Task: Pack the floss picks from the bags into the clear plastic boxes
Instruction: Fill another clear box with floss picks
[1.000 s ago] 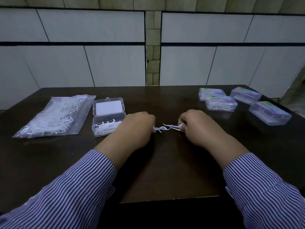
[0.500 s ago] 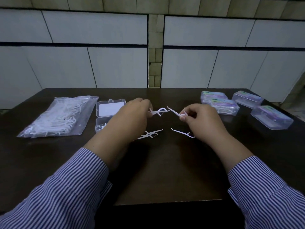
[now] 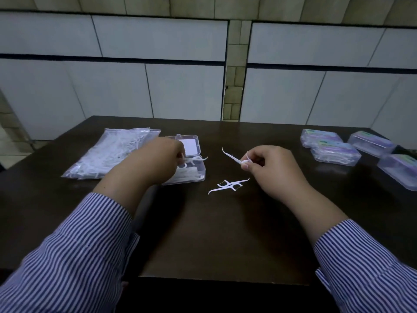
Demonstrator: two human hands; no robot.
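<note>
The open clear plastic box [image 3: 191,175] sat on the dark brown wooden table [image 3: 225,233], and everything else is told from it. A moment before, both hands were up in the middle, pulling stuck white plastic floss picks apart. Now the left hand [image 3: 158,162] had moved over the box, and its fingers pinched one floss pick [image 3: 195,159] right above the picks already inside. That pick looked ready to be dropped in.

The right hand [image 3: 268,164] stayed to the right of the box, off the table, pinching another thin white pick [image 3: 232,155] between thumb and finger. Two loose picks [image 3: 228,186] lay crossed on the table, just right of the box and a little nearer the person. These two still had to go in.

The clear plastic bag full of picks [image 3: 108,157] lay just left of the box. Four closed boxes with purple labels [image 3: 336,152] sat far to its right, so much was done, but the bag was still full.
</note>
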